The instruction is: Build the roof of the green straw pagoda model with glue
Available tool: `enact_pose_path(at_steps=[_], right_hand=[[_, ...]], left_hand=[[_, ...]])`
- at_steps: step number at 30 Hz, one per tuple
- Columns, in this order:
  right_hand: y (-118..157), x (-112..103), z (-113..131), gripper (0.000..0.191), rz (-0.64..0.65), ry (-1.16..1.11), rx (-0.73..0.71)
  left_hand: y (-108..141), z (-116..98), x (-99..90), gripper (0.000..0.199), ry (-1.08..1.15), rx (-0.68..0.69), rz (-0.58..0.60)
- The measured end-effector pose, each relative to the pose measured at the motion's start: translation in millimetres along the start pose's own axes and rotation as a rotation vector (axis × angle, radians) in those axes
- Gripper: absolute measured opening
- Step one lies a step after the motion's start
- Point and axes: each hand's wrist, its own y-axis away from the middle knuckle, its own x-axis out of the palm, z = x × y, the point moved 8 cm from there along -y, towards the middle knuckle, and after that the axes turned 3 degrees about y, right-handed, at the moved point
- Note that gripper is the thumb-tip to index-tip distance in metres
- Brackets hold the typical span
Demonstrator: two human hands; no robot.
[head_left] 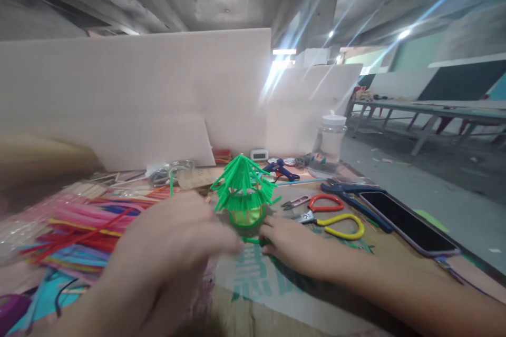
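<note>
A small green model hut [242, 189] with a tiered, pointed roof of fuzzy strips stands upright in the middle of the table. Beside its base, on the right, is my right hand [282, 239], fingers curled and closed. A short green strip [250, 240] runs up to those fingertips; whether they grip it or the hut's base is hidden. My left hand [169, 245] hovers at the left front, smeared by motion, so its grip does not show. Just above it a thin green stem [171, 183] sticks up; I cannot tell whether the hand holds it.
Colourful pipe cleaners [90, 226] heap up on the left. To the right lie small snips [295, 202], red-and-yellow-handled pliers [336, 221], dark blue-handled pliers [351, 189] and a phone [407, 221]. Behind are a glue gun [280, 169], a clear bottle [332, 139] and white boards [158, 79].
</note>
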Motion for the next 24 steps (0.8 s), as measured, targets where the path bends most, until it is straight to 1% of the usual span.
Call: enact_pose_path(at_steps=[1,2,3,5,7,9,12,15,17,19,21,24], right_hand=[[-1.0,7.0,-1.2,0.012,0.0,0.021,0.005],[-1.2,11.9,-0.6,0.011,-0.005,0.039,-0.003],[-0.5,13.9,0.8,0.012,-0.016,0.052,-0.011],[3.7,8.2,4.8,0.012,-0.045,0.04,-0.016],[10.9,-7.8,6.1,0.01,-0.074,-0.059,0.022],[18.6,-27.1,3.7,0.009,-0.104,-0.258,0.088],[24.7,-55.5,-3.6,0.013,-0.241,-0.692,0.163],[19.4,-72.1,-11.5,0.025,-0.381,-1.114,0.212],[11.4,-78.6,-15.0,0.03,-0.439,-1.271,0.252],[4.7,-81.7,-17.9,0.025,-0.487,-1.364,0.301],[0.5,-77.5,-18.2,0.026,-0.495,-1.431,0.342],[-1.4,-56.3,-14.2,0.033,-0.414,-1.468,0.409]], left_hand=[[-15.8,3.7,4.4,0.029,0.042,0.007,0.063],[-28.5,8.6,2.7,0.03,0.056,0.01,0.041],[-37.6,14.3,-1.8,0.029,0.054,0.008,-0.022],[-45.5,30.4,-0.7,0.029,0.028,-0.08,-0.03],[-44.7,42.3,-1.1,0.028,-0.005,-0.164,-0.04],[-43.0,49.1,-3.9,0.026,-0.06,-0.218,-0.066],[-48.4,60.4,-6.1,0.021,-0.15,-0.282,-0.102],[-63.2,81.1,4.5,0.025,-0.151,-0.344,-0.068],[-74.3,96.5,15.4,0.029,-0.121,-0.374,-0.034],[-83.7,108.6,25.8,0.033,-0.09,-0.387,-0.011],[-89.7,117.3,32.3,0.035,-0.067,-0.396,-0.021],[-91.6,128.9,42.8,0.04,-0.008,-0.452,-0.005]])
